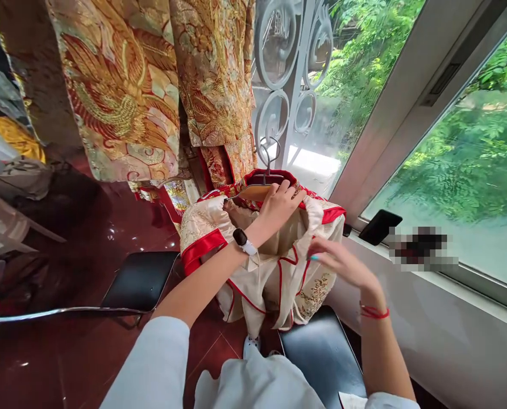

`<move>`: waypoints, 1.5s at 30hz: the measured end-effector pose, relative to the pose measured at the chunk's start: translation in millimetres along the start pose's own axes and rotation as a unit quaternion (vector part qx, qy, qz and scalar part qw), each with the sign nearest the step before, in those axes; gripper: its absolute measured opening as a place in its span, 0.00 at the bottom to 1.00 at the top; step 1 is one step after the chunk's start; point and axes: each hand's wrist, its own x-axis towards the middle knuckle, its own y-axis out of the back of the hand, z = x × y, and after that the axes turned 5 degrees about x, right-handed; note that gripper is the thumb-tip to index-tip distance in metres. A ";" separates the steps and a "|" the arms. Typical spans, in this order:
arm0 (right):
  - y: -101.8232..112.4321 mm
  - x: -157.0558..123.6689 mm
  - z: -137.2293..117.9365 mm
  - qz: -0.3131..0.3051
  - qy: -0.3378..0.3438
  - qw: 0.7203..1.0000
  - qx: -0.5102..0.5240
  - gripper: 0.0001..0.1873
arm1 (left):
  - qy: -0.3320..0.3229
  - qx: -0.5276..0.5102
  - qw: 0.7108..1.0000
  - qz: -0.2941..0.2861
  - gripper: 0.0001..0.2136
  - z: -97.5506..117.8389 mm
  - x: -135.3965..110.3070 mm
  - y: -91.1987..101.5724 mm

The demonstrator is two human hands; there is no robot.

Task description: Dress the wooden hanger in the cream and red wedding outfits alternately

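Observation:
A cream jacket with red trim and gold embroidery hangs in front of me, its neck facing up and its front edges loose. A wooden hanger shows inside the neck opening. My left hand reaches across with its fingers curled over the hanger, close to the collar. At the jacket's right front edge is my right hand, its fingers stretched out toward the cloth and slightly blurred. Whether they touch the fabric is unclear. Behind the neck, a red embroidered collar surrounds a metal hook.
Gold and red embroidered garments hang at the upper left. Black-seated chairs stand at left and below the jacket. A dark phone leans on the windowsill. A metal scroll grille lies behind.

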 end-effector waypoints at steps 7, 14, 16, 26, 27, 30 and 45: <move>58.8 12.0 117.8 0.195 -0.118 0.965 0.130 0.29 | -0.018 -0.029 0.999 0.009 0.24 2.1 8.9 -21.3; 52.8 20.8 136.3 0.171 -0.156 0.945 0.230 0.25 | -0.004 -0.038 0.999 -0.007 0.21 4.7 12.8 -24.1; 57.4 21.5 129.5 0.152 -0.156 0.950 0.222 0.24 | -0.004 -0.037 0.999 -0.009 0.21 5.3 12.0 -23.1; 51.3 14.1 100.5 0.132 -0.099 0.984 0.066 0.23 | -0.016 -0.044 0.999 0.011 0.22 0.1 5.5 -23.1; 48.5 15.4 99.8 0.153 -0.083 0.985 0.021 0.20 | -0.016 -0.044 0.999 0.011 0.22 -0.6 5.4 -22.7; 46.8 17.5 100.0 0.212 -0.036 0.968 -0.132 0.15 | -0.019 -0.042 0.999 0.004 0.22 -2.2 6.0 -20.3; 49.8 -37.4 30.1 0.310 0.118 0.849 -0.411 0.12 | 0.030 -0.065 0.997 -0.033 0.19 9.2 13.4 -0.1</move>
